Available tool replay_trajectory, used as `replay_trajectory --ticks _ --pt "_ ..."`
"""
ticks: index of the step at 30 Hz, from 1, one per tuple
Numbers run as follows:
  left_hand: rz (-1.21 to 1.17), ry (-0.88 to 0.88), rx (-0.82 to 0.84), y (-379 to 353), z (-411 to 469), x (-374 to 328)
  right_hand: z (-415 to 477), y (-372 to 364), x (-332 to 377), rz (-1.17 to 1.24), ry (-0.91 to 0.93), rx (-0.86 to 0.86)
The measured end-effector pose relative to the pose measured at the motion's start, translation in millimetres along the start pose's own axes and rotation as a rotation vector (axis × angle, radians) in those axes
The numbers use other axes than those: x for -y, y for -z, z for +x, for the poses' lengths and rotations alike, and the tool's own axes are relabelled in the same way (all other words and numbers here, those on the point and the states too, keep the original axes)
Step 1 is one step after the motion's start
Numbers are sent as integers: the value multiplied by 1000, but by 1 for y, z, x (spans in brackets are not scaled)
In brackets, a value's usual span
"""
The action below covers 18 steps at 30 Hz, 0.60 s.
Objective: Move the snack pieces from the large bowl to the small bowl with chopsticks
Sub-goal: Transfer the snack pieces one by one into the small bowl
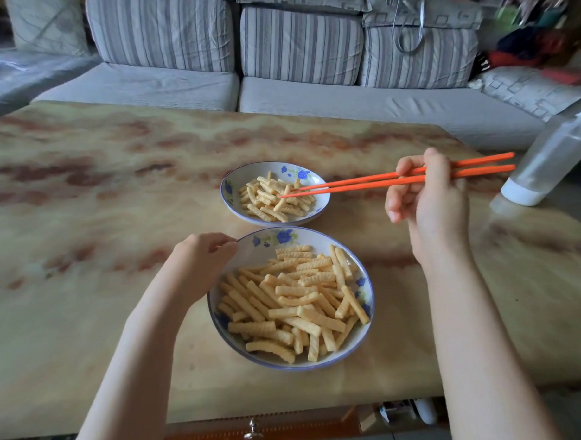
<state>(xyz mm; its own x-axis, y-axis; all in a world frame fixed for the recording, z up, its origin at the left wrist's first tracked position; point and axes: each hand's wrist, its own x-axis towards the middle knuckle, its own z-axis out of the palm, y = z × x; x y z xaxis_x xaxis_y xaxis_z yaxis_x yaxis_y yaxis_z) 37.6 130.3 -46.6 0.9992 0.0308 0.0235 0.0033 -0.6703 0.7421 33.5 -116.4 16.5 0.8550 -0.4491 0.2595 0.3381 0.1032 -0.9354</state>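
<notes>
Head: marbled table (101, 210) holds large bowl (261, 257), small bowl (233, 198); striped sofa (165, 82) behind.

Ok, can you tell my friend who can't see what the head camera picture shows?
The right hand holds orange chopsticks with tips over the small bowl of snack sticks. The left hand holds the rim of the large bowl.

One large bowl (251, 254), one small bowl (248, 172), two orange chopsticks (363, 185), two hands (201, 259) (430, 201) and one bottle (550, 158)

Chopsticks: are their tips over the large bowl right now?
No, the chopsticks held by the right hand reach over the small bowl.
</notes>
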Motion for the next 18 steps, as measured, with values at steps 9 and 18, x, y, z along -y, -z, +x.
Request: replay_trajectory --ticks 9,18 --pt "3 23 4 -1 2 1 -3 -23 -30 -79 18 43" --pt "-20 15 12 0 2 2 -6 -23 -23 -77 44 106"
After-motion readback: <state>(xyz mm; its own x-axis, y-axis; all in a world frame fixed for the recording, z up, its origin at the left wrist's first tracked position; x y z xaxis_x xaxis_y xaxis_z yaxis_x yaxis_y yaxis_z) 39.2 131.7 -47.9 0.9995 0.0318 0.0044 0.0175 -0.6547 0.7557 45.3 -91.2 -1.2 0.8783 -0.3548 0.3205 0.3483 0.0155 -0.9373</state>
